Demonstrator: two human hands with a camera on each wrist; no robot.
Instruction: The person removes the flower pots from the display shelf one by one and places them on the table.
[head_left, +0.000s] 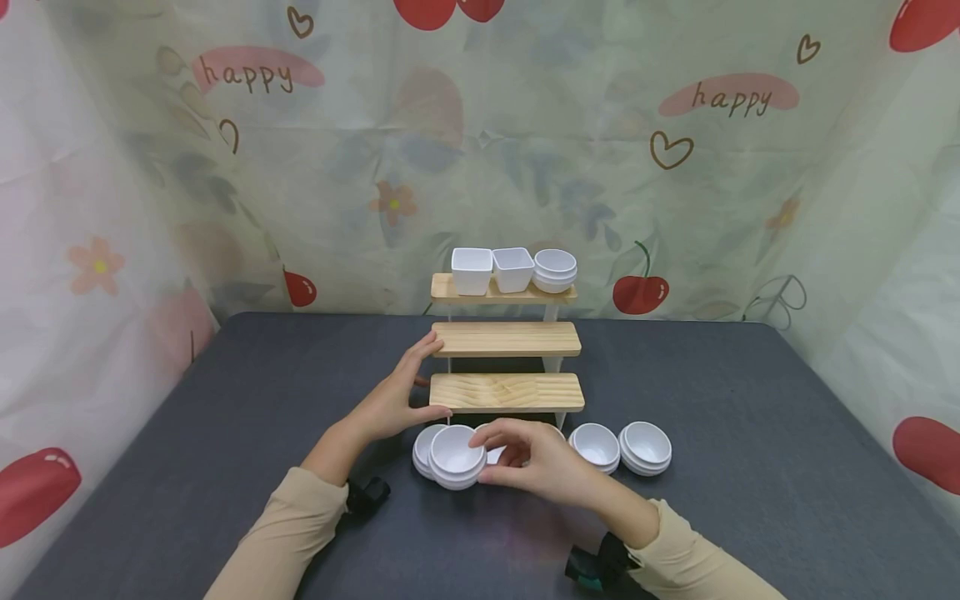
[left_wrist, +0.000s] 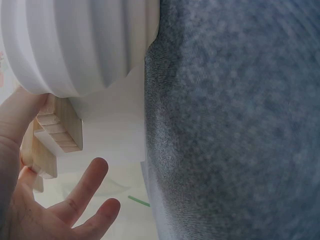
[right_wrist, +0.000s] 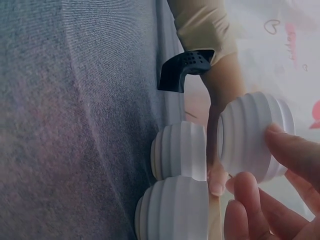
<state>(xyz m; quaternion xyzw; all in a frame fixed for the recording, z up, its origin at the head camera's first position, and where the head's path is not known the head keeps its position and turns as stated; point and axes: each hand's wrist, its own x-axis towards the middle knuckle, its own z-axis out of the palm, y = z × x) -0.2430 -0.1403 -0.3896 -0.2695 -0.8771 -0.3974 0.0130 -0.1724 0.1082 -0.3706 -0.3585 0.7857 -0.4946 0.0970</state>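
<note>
Head view, and I've got the right hand (head_left: 536, 462) pinching a white bowl (head_left: 457, 452) before the wooden stand (head_left: 506, 340); the left hand (head_left: 392, 402) is spread at the stand's left edge. Left wrist: I see it touching the boards (left_wrist: 66, 122) (fingers (left_wrist: 86, 187) well apart). Right wrist: that bowl's up off the table (right_wrist: 70, 130), near other bowls (right_wrist: 181, 154).
</note>
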